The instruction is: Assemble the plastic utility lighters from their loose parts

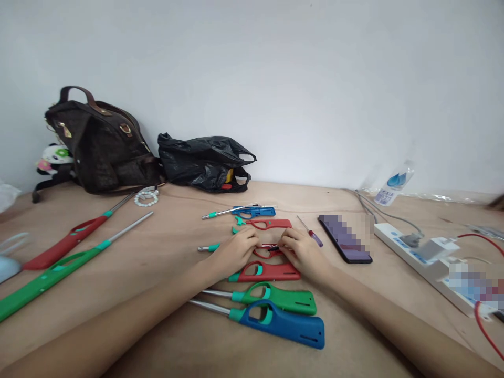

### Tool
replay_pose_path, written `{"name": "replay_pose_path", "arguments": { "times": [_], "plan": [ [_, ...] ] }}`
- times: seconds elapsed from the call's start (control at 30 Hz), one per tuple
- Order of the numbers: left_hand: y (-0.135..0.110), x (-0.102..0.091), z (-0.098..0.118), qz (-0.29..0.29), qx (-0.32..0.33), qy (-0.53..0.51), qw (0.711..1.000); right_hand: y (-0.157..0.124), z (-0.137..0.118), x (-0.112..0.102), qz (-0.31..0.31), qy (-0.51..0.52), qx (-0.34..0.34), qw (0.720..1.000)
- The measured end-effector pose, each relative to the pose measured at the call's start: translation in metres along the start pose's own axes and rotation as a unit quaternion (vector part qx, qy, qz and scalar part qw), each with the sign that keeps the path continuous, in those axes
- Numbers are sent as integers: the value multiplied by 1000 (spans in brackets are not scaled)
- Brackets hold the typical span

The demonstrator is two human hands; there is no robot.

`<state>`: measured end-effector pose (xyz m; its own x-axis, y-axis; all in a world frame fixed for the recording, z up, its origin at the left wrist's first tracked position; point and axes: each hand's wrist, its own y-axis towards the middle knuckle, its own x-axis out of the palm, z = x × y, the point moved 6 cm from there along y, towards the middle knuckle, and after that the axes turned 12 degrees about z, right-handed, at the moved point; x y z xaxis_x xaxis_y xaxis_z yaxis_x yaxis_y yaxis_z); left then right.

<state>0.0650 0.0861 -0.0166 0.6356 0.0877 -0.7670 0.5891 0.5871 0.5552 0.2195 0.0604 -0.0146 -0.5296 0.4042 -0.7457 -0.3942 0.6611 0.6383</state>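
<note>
My left hand [236, 248] and my right hand [301, 251] meet over an opened red lighter [268, 251] on the brown table; both grip it, fingertips on its inner parts. Its metal tube with a teal collar [208, 247] pokes out to the left. Just nearer to me lie a whole red lighter [270, 272], a green one [281, 297] and a blue one [285, 321]. Beyond my hands lie a red shell half [271, 224] and a blue shell half [254, 211]. A small screwdriver with a purple handle [311, 232] lies right of my right hand.
Two long lighters, red [65, 243] and green [47, 275], lie at the left. A brown handbag [104, 144] and a black plastic bag [205, 161] stand by the wall. A phone [344, 239], a white power strip [417, 252] with cables and a bottle [394, 184] are at right.
</note>
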Motion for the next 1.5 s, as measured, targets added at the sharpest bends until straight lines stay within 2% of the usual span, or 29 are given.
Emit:
{"name": "replay_pose_path", "arguments": {
  "times": [0.23, 0.33, 0.53, 0.7, 0.93, 1.2, 1.5],
  "plan": [
    [-1, 0, 1, 2, -2, -20, 1000, -1, 1, 1, -7, 29, 39, 999],
    [3, -6, -4, -3, 9, -25, 1000, 0, 1, 2, -2, 37, 46, 998],
    [14, -40, -44, 19, -8, 20, 1000, 0, -1, 2, -9, 49, 51, 997],
    [9, -38, -62, -60, -5, 34, 998, 0, -1, 3, -9, 54, 56, 997],
    [5, -31, -67, -95, 21, 25, 995, 0, 3, 6, -31, 57, 63, 996],
    [3, -30, -68, -122, 50, 88, 987, 3, 6, 6, -57, 68, 67, 994],
    [8, -32, -54, -86, -27, -5, 996, 6, 7, 4, -71, 89, 62, 992]
  ]
}}
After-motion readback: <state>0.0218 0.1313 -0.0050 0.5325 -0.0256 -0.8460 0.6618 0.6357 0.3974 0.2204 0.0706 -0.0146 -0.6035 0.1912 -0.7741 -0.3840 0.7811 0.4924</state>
